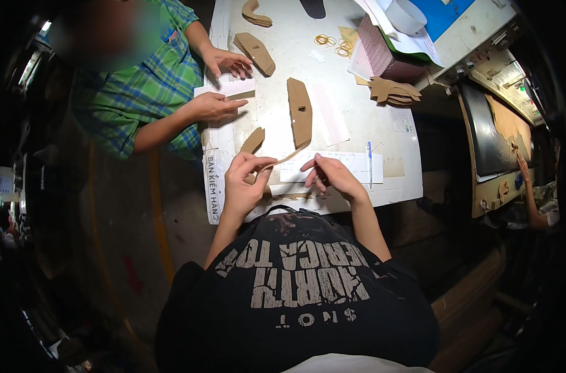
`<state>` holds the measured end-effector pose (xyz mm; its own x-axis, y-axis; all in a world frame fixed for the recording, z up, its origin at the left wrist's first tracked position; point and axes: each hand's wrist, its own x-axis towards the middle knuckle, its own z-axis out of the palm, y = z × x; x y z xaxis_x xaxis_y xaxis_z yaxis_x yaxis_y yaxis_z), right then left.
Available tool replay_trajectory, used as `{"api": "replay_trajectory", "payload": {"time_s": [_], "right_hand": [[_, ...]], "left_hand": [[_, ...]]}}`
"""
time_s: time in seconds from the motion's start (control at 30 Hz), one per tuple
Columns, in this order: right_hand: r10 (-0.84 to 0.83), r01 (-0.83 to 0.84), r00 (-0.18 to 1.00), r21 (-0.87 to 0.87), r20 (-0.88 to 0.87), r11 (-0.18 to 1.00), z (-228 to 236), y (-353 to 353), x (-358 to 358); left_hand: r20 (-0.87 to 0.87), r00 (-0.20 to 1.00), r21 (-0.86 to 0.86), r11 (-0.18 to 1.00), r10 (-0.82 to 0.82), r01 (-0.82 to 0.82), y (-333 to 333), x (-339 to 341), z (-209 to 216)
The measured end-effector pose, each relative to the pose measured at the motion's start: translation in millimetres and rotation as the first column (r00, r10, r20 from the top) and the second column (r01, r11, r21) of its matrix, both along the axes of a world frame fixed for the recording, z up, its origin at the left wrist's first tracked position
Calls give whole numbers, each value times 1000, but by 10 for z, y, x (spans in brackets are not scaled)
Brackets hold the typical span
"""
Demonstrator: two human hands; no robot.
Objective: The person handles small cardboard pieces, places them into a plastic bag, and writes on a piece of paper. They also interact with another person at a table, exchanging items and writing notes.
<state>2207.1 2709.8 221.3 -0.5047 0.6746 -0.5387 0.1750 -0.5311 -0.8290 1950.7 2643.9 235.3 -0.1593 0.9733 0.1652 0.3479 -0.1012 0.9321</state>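
My left hand (pixel 246 183) is closed in a pinch at the table's near edge. It holds a thin tan piece (pixel 287 158), seen nearly edge-on and pointing up to the right. My right hand (pixel 334 175) hovers over a white paper sheet (pixel 301 169) with handwriting, its fingers loosely bent and apart, with nothing in them. Just beyond lies a long brown stack of cut pieces (pixel 300 115) with a small slot. A smaller brown stack (pixel 253 141) sits by my left hand. A blue pen (pixel 369 163) rests on the sheet's right end.
Across the left edge, a person in a green plaid shirt holds a pink-checked paper strip (pixel 233 89). Another slotted stack (pixel 255 53) and a curved stack (pixel 255 13) lie farther back. Rubber bands (pixel 334 43), a pink-checked box (pixel 382 56) and brown cutouts (pixel 393 92) occupy the far right.
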Motion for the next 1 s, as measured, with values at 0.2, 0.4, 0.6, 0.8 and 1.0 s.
{"api": "replay_trajectory", "payload": {"time_s": [0.2,0.4,0.6,0.8,1.0], "right_hand": [[-42,-65,949,-324,-312,944,-149,22,-508],[56,-97,917,-85,-394,992,-75,179,-758],[126,-134,956,-12,-264,991,-356,266,-991],[-9,5,983,-20,-182,1000,-612,249,-1283],[8,0,998,156,-55,988,-828,367,-1411]], "left_hand": [[-196,922,123,924,-335,361,11,16,312],[-388,882,68,947,-266,315,-175,-136,103],[-42,998,-128,991,-54,48,-324,-148,-253],[450,886,-291,956,115,24,-331,-178,-574],[707,627,-463,884,328,59,-247,-163,-570]]}}
